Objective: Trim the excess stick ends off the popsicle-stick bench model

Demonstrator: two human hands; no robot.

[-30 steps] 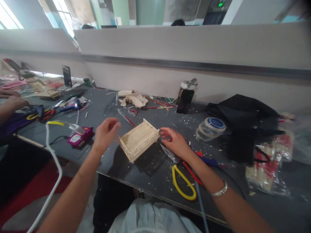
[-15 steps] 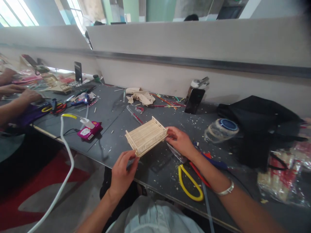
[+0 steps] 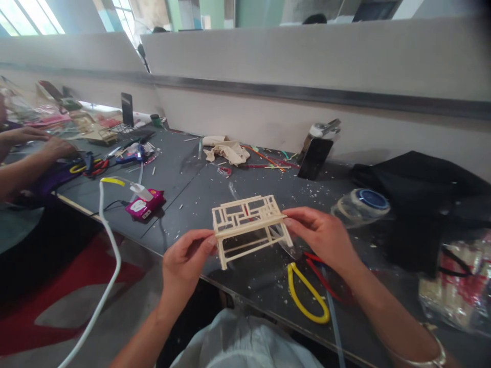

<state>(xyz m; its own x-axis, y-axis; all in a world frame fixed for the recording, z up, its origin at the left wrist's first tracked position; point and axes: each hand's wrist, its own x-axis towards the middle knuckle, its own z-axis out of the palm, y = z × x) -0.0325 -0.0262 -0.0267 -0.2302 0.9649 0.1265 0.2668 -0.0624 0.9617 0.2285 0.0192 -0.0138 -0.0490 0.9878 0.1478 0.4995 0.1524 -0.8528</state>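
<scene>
Between my two hands, above the front of the dark table, is a small model bench (image 3: 249, 223) built from thin pale wooden sticks. It has a lattice back facing me and legs joined by rails toward me. My left hand (image 3: 186, 258) pinches its left end between thumb and fingers. At the right end, my right hand (image 3: 320, 232) grips it the same way. Below my right hand lie pliers or cutters with yellow and red handles (image 3: 309, 296). A clear plastic piece (image 3: 287, 248) shows partly behind the model's right legs.
A pink power strip (image 3: 144, 204) with a white cable stands left. A phone (image 3: 315, 158) leans upright at the back, near a clear jar with a blue lid (image 3: 362, 204). Black cloth (image 3: 418, 204) and bagged sticks (image 3: 452, 286) lie right. A co-worker's hands (image 3: 57, 148) are at far left.
The model has been turned: its slatted flat surface faced up before, and now its open lattice and legs show. Both hands still hold its ends; my right hand has shifted right.
</scene>
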